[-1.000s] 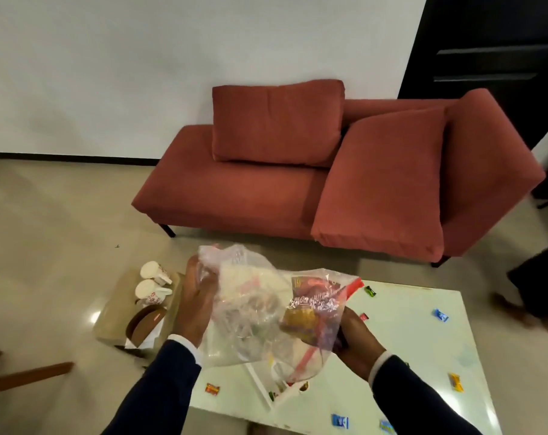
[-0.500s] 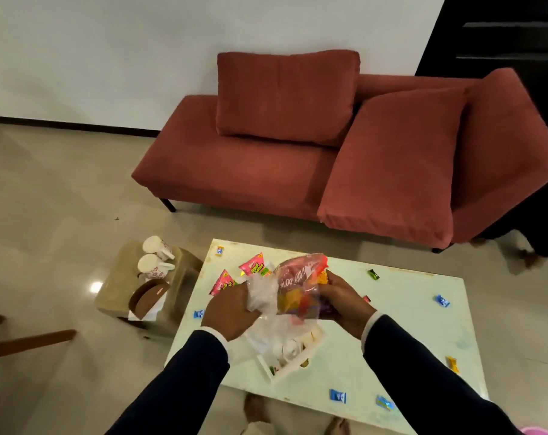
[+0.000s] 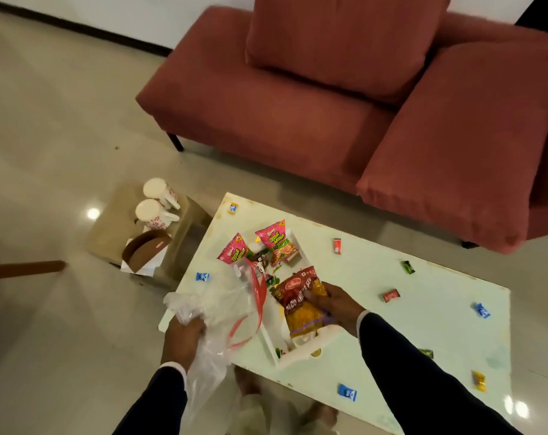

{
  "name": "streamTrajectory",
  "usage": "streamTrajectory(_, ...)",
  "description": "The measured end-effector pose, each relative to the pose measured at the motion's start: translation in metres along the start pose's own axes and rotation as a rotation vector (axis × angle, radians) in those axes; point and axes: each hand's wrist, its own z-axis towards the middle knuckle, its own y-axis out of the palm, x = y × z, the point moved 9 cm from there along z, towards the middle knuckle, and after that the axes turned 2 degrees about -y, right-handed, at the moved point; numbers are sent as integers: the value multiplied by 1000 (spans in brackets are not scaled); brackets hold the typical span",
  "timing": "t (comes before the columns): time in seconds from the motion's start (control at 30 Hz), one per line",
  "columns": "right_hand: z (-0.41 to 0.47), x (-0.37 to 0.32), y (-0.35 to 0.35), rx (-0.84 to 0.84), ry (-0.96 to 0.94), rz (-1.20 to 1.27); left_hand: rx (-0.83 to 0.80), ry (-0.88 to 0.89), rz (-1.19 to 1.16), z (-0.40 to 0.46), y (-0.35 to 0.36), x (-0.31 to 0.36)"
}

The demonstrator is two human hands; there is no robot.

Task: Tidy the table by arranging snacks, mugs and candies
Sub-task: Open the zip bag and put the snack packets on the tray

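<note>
- Red-yellow snack packet (image 3: 300,304) now out of bag, lowered into white tray (image 3: 326,337), right hand (image 3: 335,304) gripping it.
- Left hand (image 3: 181,337) clutches emptied plastic bag (image 3: 222,306); candies still scattered.

The white table (image 3: 423,309) carries a white tray (image 3: 300,348) and scattered candies (image 3: 391,295).

Clear crinkled plastic bag (image 3: 222,306)
</note>
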Motion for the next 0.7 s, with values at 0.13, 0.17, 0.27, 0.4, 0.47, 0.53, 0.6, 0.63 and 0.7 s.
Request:
streamTrajectory(0.13,76,4,-14,204,-78,-104,-63,-27,-19,39,14,-48)
streamTrajectory(0.17,94,5,-17,235,-87,-135,-76,-11,0,49,18,-52)
streamTrajectory(0.27,137,0,-24,305,-122,-264,-46,31,74,73,22,-51)
streamTrajectory(0.4,183,-11,-27,307,-173,-387,58,101,67,108,17,-49)
streamTrajectory(0.47,199,-13,-23,234,-152,-426,65,73,16,124,15,-54)
streamTrajectory(0.53,212,-14,-18,144,-114,-482,25,26,-65,136,16,-59)
streamTrajectory(0.6,222,-16,-14,101,-104,-523,-4,17,-95,145,16,-60)
streamTrajectory(0.63,225,-18,-14,100,-111,-512,-15,23,-90,147,16,-60)
streamTrajectory(0.7,230,-22,-15,139,-135,-482,-58,28,-79,149,19,-60)
